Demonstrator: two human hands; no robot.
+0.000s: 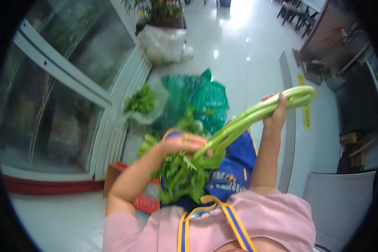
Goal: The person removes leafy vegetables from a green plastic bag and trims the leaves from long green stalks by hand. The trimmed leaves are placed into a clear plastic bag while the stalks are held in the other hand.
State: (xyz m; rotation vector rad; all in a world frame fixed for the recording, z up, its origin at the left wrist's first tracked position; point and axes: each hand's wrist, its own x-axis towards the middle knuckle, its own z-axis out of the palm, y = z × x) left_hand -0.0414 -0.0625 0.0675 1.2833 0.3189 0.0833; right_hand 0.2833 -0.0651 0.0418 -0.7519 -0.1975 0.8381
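A bunch of celery (250, 115) stretches slantwise across my front, its pale root end up to the right and its leaves down to the left. My right hand (275, 110) grips the thick stalks close to the root end. At the leafy end, my left hand (189, 145) is around the thinner stalks, some of its fingers hidden. The leaves hang over the blue apron (242, 157) on my lap, which bears writing. More celery stalks (147, 143) lie just beyond my left forearm.
Green plastic bags (209, 97) and a clear bag of leafy greens (141, 100) lie on the floor ahead. A glass-door refrigerator (108, 104) stands on the left, a red box (145, 201) near it. Farther off are a white bag (163, 42) and a potted plant (165, 20). A raised ledge (289, 132) runs along the right.
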